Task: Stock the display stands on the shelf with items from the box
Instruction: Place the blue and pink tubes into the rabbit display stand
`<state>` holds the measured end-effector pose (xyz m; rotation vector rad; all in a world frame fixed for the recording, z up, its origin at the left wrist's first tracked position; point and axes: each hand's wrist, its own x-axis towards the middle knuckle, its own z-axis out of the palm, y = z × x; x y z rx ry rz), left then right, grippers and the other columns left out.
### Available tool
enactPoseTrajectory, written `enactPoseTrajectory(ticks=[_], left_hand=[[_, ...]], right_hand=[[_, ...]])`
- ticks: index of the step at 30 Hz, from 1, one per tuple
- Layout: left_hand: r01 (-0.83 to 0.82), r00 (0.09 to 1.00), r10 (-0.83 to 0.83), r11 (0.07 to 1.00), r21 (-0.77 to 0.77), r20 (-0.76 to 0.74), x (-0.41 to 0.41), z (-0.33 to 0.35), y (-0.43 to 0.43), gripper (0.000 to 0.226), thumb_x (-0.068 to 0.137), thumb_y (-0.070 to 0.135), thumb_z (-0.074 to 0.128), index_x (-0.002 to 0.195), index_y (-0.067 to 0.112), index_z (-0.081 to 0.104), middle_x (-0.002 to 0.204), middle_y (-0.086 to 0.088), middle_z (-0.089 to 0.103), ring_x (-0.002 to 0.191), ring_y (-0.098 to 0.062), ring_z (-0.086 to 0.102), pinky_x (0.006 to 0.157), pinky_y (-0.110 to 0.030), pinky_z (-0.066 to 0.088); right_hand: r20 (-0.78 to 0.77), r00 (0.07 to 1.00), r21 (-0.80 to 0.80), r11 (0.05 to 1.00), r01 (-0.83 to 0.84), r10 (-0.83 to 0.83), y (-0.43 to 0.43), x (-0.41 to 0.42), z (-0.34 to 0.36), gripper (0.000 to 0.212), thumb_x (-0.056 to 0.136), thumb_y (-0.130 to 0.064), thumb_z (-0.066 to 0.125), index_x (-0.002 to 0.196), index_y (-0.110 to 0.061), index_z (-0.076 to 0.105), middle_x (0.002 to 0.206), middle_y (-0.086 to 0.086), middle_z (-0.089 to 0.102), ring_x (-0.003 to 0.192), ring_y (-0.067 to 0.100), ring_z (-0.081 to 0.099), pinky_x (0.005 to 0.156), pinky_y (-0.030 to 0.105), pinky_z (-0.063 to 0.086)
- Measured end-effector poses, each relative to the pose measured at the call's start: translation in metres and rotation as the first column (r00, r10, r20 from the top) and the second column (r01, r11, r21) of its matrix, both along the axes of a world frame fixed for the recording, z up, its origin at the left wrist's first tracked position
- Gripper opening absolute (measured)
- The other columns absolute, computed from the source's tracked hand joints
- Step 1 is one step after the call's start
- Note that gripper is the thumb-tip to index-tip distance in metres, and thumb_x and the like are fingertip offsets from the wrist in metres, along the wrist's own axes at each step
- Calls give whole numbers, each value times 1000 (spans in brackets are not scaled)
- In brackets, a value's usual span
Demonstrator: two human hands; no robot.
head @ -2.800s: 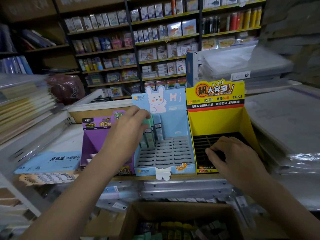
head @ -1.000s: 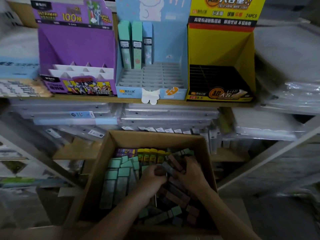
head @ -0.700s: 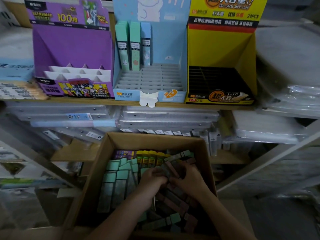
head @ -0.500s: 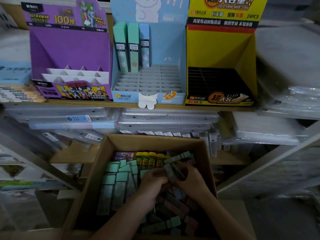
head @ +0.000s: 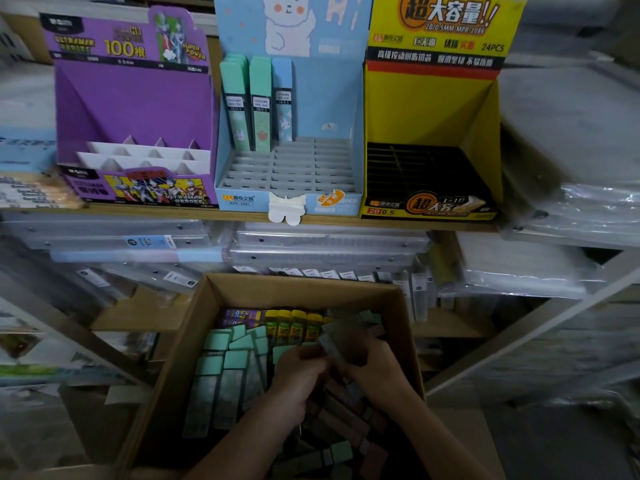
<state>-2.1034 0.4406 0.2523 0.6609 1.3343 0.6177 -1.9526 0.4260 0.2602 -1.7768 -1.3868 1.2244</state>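
A cardboard box (head: 194, 344) below the shelf holds many slim lead cases in green, pink, yellow and purple. Both hands are inside it. My left hand (head: 298, 374) and my right hand (head: 375, 370) meet over the pile and together hold a blurred greyish case (head: 337, 336) with their fingers curled round it. On the shelf stand three display stands: a purple one (head: 135, 98) with bare white slots, a blue one (head: 329, 109) with three cases (head: 258, 105) at its back left, and a yellow one (head: 429, 109) with bare black slots.
The wooden shelf edge (head: 346, 221) runs across the middle. Clear plastic folders (head: 322, 251) are stacked under it, behind the box. More wrapped plastic packs (head: 571, 209) lie to the right of the yellow stand, and blue paper pads (head: 24, 154) to the left.
Earlier my hands were up at the blue and yellow stands; they came down into the box. Over the last second they sifted the cases and lifted a greyish one slightly.
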Motion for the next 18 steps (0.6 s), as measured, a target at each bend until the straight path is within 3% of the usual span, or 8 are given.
enactPoseTrajectory(ticks=[4, 8, 11, 14, 18], left_hand=[[-40, 999, 39, 999, 5, 33, 1, 4, -2, 10, 89, 13, 72, 89, 12, 82, 88, -15, 79, 82, -36, 76, 67, -36, 57], [-106, 992, 103, 994, 24, 78, 5, 12, -4, 17, 90, 16, 71, 76, 11, 80, 80, -15, 77, 71, -29, 76, 55, -28, 54], [-144, 979, 138, 989, 32, 152, 5, 19, -5, 22, 92, 21, 72, 74, 14, 81, 83, -14, 78, 74, -26, 77, 55, -26, 57], [-189, 957, 168, 980, 66, 236, 1, 29, -11, 17, 88, 30, 74, 93, 16, 83, 96, -15, 79, 84, -30, 77, 62, -32, 61], [-261, 911, 221, 963, 70, 349, -7, 44, -17, 43, 86, 36, 74, 125, 17, 70, 119, -15, 74, 106, -36, 72, 85, -49, 61]], right_hand=[[-76, 997, 23, 1000, 19, -17, 0, 2, 8, 16, 87, -17, 77, 103, -18, 77, 98, -2, 77, 93, 9, 72, 87, 40, 59], [-189, 981, 4, 999, 50, -49, -2, -1, 15, 13, 89, -11, 74, 100, -17, 77, 96, 5, 77, 94, 18, 73, 88, 46, 59], [-306, 945, -61, 993, 103, -117, -5, -7, 22, 11, 91, -10, 72, 100, -11, 77, 96, 12, 76, 97, 31, 72, 91, 54, 56], [-408, 903, -104, 989, 103, -137, -6, -14, 34, 15, 93, -6, 67, 106, -6, 75, 103, 17, 75, 102, 35, 71, 96, 58, 53], [-476, 873, -68, 995, 79, -102, -7, -25, 56, 18, 91, -8, 71, 108, -9, 77, 104, 14, 77, 102, 32, 72, 97, 57, 53]])
